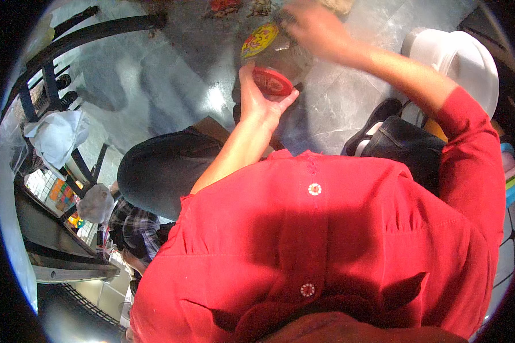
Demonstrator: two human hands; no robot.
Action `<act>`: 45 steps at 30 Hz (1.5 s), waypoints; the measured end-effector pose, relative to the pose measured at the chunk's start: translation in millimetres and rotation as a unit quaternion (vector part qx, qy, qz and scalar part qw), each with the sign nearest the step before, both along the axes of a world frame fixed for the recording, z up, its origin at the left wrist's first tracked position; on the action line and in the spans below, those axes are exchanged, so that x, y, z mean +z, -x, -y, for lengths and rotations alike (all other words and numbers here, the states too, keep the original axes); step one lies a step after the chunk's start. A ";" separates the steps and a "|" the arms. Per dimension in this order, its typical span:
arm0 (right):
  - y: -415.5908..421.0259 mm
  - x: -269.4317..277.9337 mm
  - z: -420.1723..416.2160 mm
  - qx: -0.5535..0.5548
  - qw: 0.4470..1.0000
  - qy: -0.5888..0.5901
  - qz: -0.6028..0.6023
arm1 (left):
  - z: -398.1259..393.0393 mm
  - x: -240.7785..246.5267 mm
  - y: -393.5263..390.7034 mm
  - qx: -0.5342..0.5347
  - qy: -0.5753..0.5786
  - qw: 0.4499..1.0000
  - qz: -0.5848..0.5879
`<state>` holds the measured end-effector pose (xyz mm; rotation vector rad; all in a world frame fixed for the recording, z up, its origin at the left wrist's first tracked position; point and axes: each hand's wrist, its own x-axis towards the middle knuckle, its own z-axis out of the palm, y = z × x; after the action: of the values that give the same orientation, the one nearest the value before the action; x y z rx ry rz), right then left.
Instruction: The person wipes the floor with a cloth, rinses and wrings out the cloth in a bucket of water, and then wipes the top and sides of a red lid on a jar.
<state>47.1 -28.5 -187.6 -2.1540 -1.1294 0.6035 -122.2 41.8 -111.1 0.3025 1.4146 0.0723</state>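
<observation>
A clear plastic jar [289, 60] with a red lid [272, 81] and a yellow and red label [260, 40] is tilted in front of me. Around the red lid, my left hand [259, 98] has its fingers and thumb spread, gripping that end. My right hand [311, 30] is blurred beside the far end of the jar, near the label; its fingertips and whether it holds anything cannot be made out. Beyond the jar, small reddish [225, 5] and brown pieces [259, 7] lie on the grey floor, and a beige item [338, 5] shows behind my right hand.
Grey tiles [176, 73] form the floor. A white rounded container [468, 68] stands at the right. Black metal furniture frames [107, 28] are at the left, with a pale cloth or bag [60, 135]. Part of another person in plaid clothing [137, 227] is visible at lower left.
</observation>
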 end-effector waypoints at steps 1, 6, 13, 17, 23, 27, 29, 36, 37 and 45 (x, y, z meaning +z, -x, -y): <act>10.2 37.2 -2.0 0.056 0.997 -0.051 0.033 | -2.4 -1.8 2.6 0.001 0.008 1.000 0.017; 7.2 29.8 -13.1 0.119 0.990 -0.078 0.015 | -4.0 5.3 -4.0 0.004 0.017 0.999 0.041; 24.3 37.7 -19.9 0.160 0.982 -0.102 -0.023 | -5.8 -4.6 2.4 0.020 0.005 1.000 0.020; 23.9 31.1 -35.1 0.106 0.988 -0.107 -0.040 | -10.0 -5.8 4.4 0.060 0.040 0.997 0.026; -3.0 -10.2 -34.4 0.022 0.992 -0.122 0.036 | -2.1 4.2 -6.6 0.022 0.004 1.000 -0.018; 50.2 54.4 -26.1 0.184 0.964 -0.161 0.102 | -8.5 -1.5 -3.7 0.001 0.018 0.997 0.073; 30.5 45.7 -28.3 0.161 0.969 -0.147 0.112 | -7.4 -6.0 -3.4 0.002 0.010 0.998 0.059; 27.6 64.2 -29.6 0.207 0.973 -0.088 0.059 | -7.5 -7.2 -1.0 -0.063 -0.015 0.997 0.039; 37.9 61.5 -27.5 0.214 0.969 -0.082 0.091 | -7.2 -6.4 -0.7 -0.048 -0.013 0.998 0.029; -3.7 23.4 -33.8 0.091 0.994 -0.032 0.053 | -12.2 -1.7 -6.5 -0.022 -0.006 1.000 0.008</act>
<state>50.8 5.3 -164.3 -2.0634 -1.3953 0.5301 -115.7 54.0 -112.8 0.3414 1.3905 0.0463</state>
